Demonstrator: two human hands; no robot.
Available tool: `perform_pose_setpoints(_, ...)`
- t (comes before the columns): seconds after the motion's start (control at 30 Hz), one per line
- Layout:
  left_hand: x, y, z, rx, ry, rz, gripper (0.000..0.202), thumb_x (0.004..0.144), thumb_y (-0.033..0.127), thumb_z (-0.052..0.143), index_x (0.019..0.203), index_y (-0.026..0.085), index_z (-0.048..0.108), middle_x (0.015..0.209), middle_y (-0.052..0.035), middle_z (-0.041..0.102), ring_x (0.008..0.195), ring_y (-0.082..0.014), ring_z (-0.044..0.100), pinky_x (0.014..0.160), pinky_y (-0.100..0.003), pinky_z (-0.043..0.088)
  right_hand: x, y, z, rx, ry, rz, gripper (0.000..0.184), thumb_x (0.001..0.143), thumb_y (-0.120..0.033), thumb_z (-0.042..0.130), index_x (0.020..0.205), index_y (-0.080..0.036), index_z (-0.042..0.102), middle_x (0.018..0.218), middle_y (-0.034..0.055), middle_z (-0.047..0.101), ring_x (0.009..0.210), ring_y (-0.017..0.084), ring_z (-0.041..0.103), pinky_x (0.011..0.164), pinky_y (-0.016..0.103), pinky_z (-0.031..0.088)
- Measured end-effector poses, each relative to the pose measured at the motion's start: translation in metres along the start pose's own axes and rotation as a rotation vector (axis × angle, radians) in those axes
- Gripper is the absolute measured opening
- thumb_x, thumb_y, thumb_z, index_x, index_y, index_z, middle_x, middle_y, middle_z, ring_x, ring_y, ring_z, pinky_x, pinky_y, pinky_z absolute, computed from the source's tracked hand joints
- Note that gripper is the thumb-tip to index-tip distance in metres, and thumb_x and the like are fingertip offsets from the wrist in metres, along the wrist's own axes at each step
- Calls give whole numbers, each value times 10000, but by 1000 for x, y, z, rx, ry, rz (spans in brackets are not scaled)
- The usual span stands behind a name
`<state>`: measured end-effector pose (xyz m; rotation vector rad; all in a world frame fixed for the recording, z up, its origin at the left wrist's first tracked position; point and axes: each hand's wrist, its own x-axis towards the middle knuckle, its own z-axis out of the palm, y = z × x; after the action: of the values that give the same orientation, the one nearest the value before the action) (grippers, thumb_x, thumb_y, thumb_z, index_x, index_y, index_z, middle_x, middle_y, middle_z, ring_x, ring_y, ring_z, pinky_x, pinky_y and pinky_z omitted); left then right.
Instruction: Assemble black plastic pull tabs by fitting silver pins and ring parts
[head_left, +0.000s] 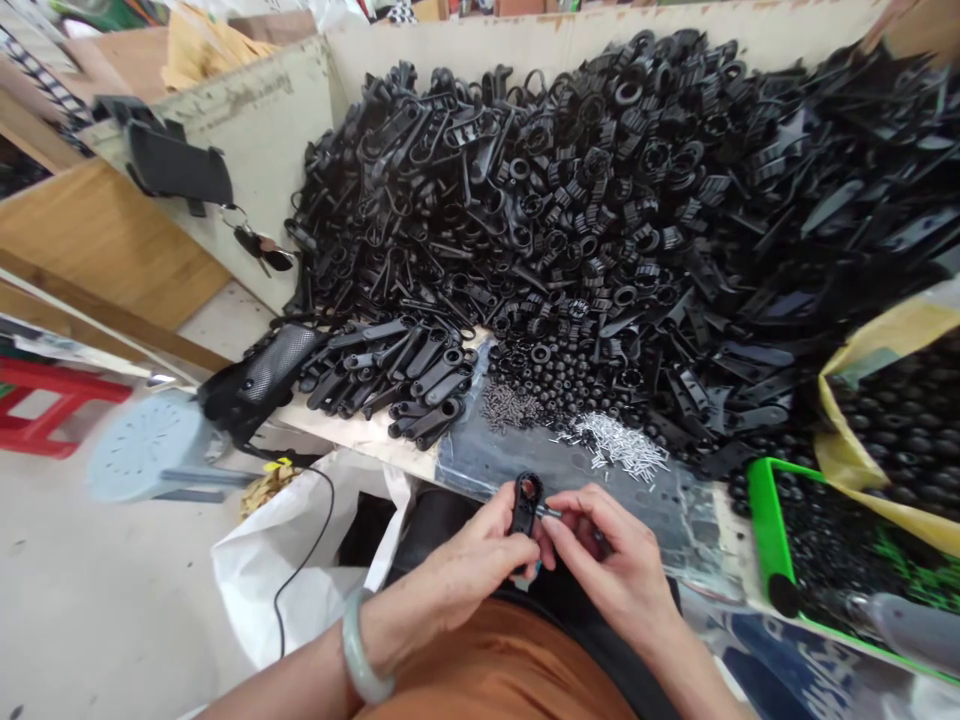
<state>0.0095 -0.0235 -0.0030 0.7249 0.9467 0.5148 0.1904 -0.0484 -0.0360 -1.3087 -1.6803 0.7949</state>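
Note:
My left hand (487, 545) grips a black plastic part with a ring-shaped end (527, 492), holding it upright over my lap. Against its side, my right hand (607, 545) pinches a small silvery metal pin (550, 512) between thumb and forefinger. The pin's tip meets the black part; how deep it sits I cannot tell. Just beyond my hands on the grey work surface (480, 465) lie a heap of silvery pins (619, 447), a heap of small dark screw-like pieces (510, 405) and many small black balls (559, 375).
A huge pile of black plastic parts (525, 200) fills the back. Long black parts (405, 370) lie front left. At right stand a green tray (765, 530) and a yellow-edged bag (840, 400). A white sack (255, 560), blue stool (146, 450) and red stool (67, 400) are left.

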Motion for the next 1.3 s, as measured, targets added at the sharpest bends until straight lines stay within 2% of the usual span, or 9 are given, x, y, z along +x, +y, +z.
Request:
perform_pose_setpoints(0.17,1,1,-2,170,0,-37,311,661,131,515,962,208,497,874,21,493,785,-132,435,700,-282,356,4,1,3,-57,-37,-48,97,996,-202,628,1084,-222,663,741,-41,607,559,96,520,543,211,426)
perform_pose_setpoints(0.33,4,-3,-9,348,3,47,244,729,123,506,956,214,495,893,16,496,825,-145,447,735,-291,364,7,1,4,-69,-69,-17,85,1005,-208,615,1066,-217,674,757,-34,614,570,97,540,540,202,431)
perform_pose_setpoints(0.47,5,-1,-10,421,-10,77,234,754,105,497,962,212,518,928,4,531,866,-158,483,779,-295,391,10,-5,2,-74,-66,-39,92,1016,-200,602,971,-214,681,739,-32,606,589,101,558,567,201,441)
perform_pose_setpoints(0.63,4,5,-10,446,-16,137,224,741,77,492,916,209,540,916,6,545,854,-151,505,795,-282,414,12,-12,-3,-98,-96,-96,234,1039,-171,550,833,-208,655,785,-2,634,667,106,620,659,203,483)
perform_pose_setpoints(0.73,5,9,-11,406,-11,107,157,786,118,529,915,205,552,830,23,542,744,-130,497,727,-265,417,12,-13,-5,-189,-104,-144,189,1048,-176,537,928,-201,681,833,14,669,698,108,655,681,200,497)
perform_pose_setpoints(0.83,8,8,-14,375,13,105,100,895,251,556,972,190,579,754,33,536,654,-117,481,664,-253,420,11,-12,-6,-366,-100,-257,211,1069,-205,499,1067,-184,709,840,31,695,716,123,679,676,209,498)
perform_pose_setpoints(0.97,16,-3,-19,393,94,224,189,951,350,573,995,178,637,809,-3,603,752,-146,560,732,-262,485,10,-11,-3,-542,-86,-370,326,1091,-180,402,1192,-149,711,777,26,680,661,115,667,625,208,473)
perform_pose_setpoints(1.13,23,-21,-26,436,130,284,307,992,415,545,1181,196,647,965,-44,655,887,-185,601,789,-282,520,8,-11,1,-628,-58,-368,363,1087,-186,386,1181,-140,733,755,24,659,620,113,659,570,228,445)
perform_pose_setpoints(1.3,26,-26,-30,395,71,238,361,1030,451,483,1240,182,601,910,-28,625,792,-155,585,747,-273,488,8,-11,4,-679,-54,-329,375,1073,-170,385,1147,-167,752,748,29,666,615,119,663,544,234,440)
